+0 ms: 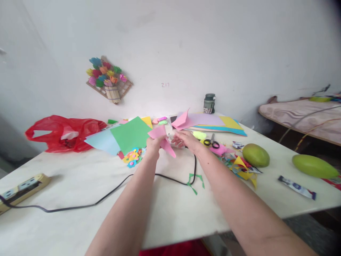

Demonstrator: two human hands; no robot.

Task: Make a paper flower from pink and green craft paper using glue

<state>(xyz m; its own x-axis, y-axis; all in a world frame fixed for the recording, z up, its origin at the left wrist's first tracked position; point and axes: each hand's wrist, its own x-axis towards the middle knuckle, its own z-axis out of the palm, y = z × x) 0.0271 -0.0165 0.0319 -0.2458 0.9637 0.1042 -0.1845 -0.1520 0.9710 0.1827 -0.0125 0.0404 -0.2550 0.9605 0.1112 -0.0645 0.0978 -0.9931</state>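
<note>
My left hand (153, 146) is closed on a folded piece of pink paper (167, 145), whose pointed end hangs down to the right. My right hand (183, 138) is just right of it, palm turned inward, fingers loosely bent and apart, with nothing visible held. A small whitish item between the hands is too blurred to name. A black cord (195, 165) rises from the table to behind my right wrist. Green paper scraps (196, 182) lie beside the cord. Another folded pink sheet (182, 120) stands behind my right hand, and black-handled scissors (212, 142) lie to its right.
Left are a red plastic bag (58, 135), a green sheet (130, 137), paper flowers (133, 156) and a power strip (26, 188). Right are paper scraps (241, 169), two green fruits (255, 155) and a tube (297, 187). A dark jar (209, 104) stands at the wall.
</note>
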